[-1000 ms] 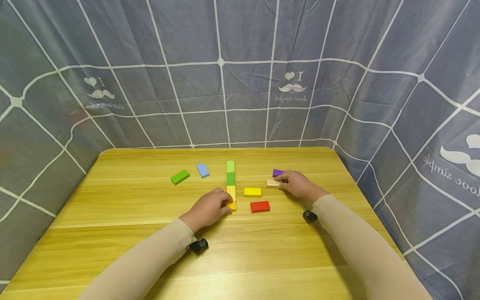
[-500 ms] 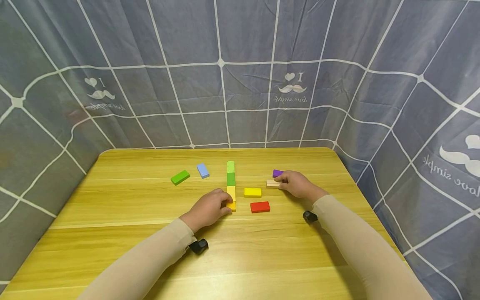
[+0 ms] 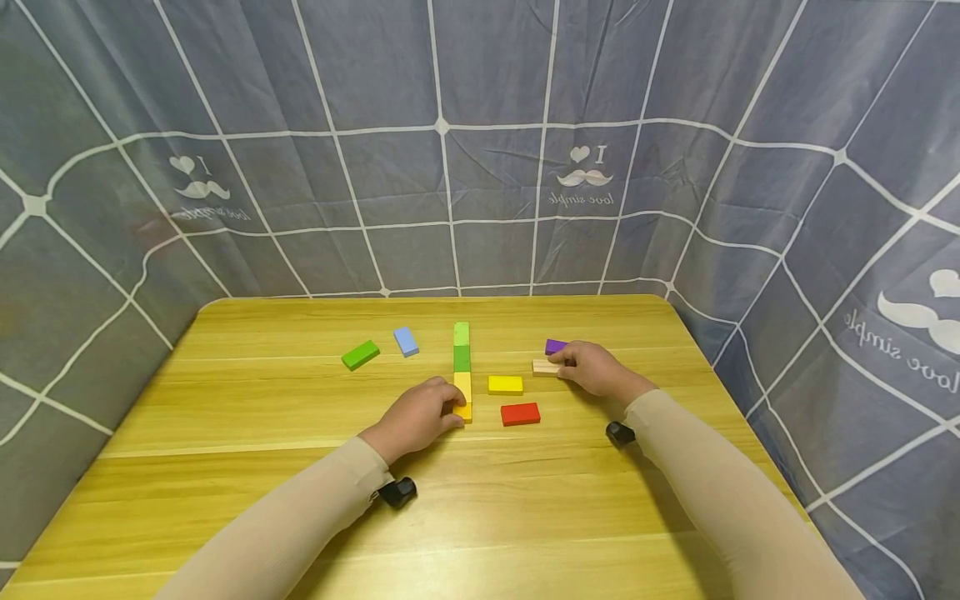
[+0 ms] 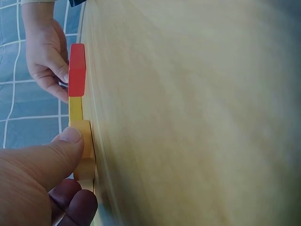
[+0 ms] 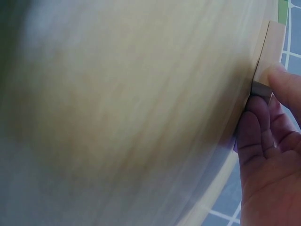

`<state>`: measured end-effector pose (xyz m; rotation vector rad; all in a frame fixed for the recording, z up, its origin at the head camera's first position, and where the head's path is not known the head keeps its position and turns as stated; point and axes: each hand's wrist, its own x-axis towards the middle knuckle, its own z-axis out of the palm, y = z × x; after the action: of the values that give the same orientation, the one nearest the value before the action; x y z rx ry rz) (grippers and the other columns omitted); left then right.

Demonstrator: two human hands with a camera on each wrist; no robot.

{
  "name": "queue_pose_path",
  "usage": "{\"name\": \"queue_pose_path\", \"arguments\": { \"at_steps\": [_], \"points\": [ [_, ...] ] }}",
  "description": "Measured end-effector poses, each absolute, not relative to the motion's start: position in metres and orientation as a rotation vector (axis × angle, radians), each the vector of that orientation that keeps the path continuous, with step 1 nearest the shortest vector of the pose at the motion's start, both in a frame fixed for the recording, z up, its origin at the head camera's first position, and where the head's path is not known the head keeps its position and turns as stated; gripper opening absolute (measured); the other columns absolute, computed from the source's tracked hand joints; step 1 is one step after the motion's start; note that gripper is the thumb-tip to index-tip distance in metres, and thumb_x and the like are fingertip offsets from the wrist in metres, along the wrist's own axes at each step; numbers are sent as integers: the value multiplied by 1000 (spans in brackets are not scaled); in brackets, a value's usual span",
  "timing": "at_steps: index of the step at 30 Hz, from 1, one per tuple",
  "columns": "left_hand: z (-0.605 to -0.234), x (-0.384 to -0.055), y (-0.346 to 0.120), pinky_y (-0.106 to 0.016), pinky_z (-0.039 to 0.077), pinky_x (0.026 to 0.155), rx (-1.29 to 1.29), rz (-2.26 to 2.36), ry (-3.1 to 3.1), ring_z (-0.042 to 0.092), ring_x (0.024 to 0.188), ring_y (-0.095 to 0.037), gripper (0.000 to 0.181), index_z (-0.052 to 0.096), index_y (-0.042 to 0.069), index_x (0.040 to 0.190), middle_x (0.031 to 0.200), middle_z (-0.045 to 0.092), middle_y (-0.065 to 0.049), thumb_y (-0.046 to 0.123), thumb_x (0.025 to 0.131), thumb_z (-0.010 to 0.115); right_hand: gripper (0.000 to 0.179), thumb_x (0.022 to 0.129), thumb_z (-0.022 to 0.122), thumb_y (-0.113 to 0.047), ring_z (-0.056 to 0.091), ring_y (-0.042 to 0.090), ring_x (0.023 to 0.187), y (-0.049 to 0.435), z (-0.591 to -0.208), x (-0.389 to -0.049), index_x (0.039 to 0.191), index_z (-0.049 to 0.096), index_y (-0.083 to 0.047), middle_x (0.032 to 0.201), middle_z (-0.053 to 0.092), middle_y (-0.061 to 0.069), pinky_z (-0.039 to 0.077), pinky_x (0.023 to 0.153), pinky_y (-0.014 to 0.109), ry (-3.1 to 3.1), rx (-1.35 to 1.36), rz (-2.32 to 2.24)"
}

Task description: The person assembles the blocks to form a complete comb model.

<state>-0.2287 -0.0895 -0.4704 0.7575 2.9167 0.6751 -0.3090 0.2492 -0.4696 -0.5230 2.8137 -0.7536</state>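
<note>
In the head view a straight column of blocks runs toward the person: light green point(image 3: 461, 333), green point(image 3: 462, 359), pale yellow point(image 3: 462, 383) and orange point(image 3: 467, 414). My left hand point(image 3: 416, 417) pinches the orange block at the near end, thumb on its near side; the left wrist view shows the thumb on the orange block point(image 4: 85, 146) up close. To the right, my right hand point(image 3: 596, 369) grips the right end of a plain wooden block point(image 3: 543, 367). In the right wrist view the thumb and fingers hold this wooden block point(image 5: 270, 52) by one end, flat at the tabletop.
Between the hands lie a yellow block point(image 3: 506, 385) and a red block point(image 3: 521, 414). A purple block point(image 3: 555, 346) sits just behind the wooden one. Left of the column are a blue block point(image 3: 406, 341) and another green block point(image 3: 361, 355). A grey curtain point(image 3: 487, 183) hangs behind the table point(image 3: 480, 517).
</note>
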Motion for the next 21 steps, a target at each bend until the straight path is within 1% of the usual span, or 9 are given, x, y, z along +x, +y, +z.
{"name": "queue_pose_path", "arguments": {
  "at_steps": [8, 11, 15, 18, 20, 21],
  "points": [
    [-470, -229, -90, -35, 50, 82, 757, 679, 2911, 51, 83, -14, 23, 75, 13, 113, 102, 65, 1, 25, 94, 81, 34, 102, 69, -14, 55, 43, 140, 249, -469, -308, 135, 72, -7, 142, 66, 20, 44, 118, 56, 2816, -523, -749],
    [-469, -229, -90, -35, 50, 83, 758, 675, 2910, 51, 84, -14, 24, 75, 13, 114, 102, 65, 1, 25, 94, 81, 34, 102, 69, -14, 55, 43, 140, 249, -469, -308, 135, 72, -7, 142, 66, 20, 44, 118, 56, 2816, -530, -749],
    [-467, -230, -93, -36, 53, 88, 752, 694, 2896, 55, 87, -13, 26, 75, 14, 115, 107, 67, 1, 27, 94, 81, 34, 102, 68, -13, 56, 43, 139, 249, -469, -308, 135, 72, -6, 141, 67, 20, 44, 117, 56, 2812, -532, -753],
    [-463, -233, -99, -39, 54, 93, 736, 724, 2881, 60, 94, -15, 30, 74, 13, 119, 112, 68, 0, 29, 95, 80, 34, 102, 68, -13, 56, 43, 139, 249, -469, -308, 135, 72, -6, 141, 66, 21, 44, 117, 56, 2812, -529, -754],
    [-460, -237, -105, -43, 54, 98, 722, 725, 2891, 65, 102, -19, 33, 72, 12, 123, 117, 69, -3, 31, 97, 78, 34, 102, 68, -13, 56, 42, 139, 249, -469, -308, 135, 72, -6, 141, 67, 21, 45, 117, 56, 2813, -528, -755],
    [-458, -240, -110, -46, 53, 104, 711, 717, 2904, 66, 110, -23, 35, 71, 12, 126, 121, 69, -4, 32, 98, 77, 34, 102, 69, -13, 57, 42, 138, 249, -469, -308, 135, 72, -6, 141, 67, 21, 45, 117, 56, 2814, -529, -754]
  ]
}}
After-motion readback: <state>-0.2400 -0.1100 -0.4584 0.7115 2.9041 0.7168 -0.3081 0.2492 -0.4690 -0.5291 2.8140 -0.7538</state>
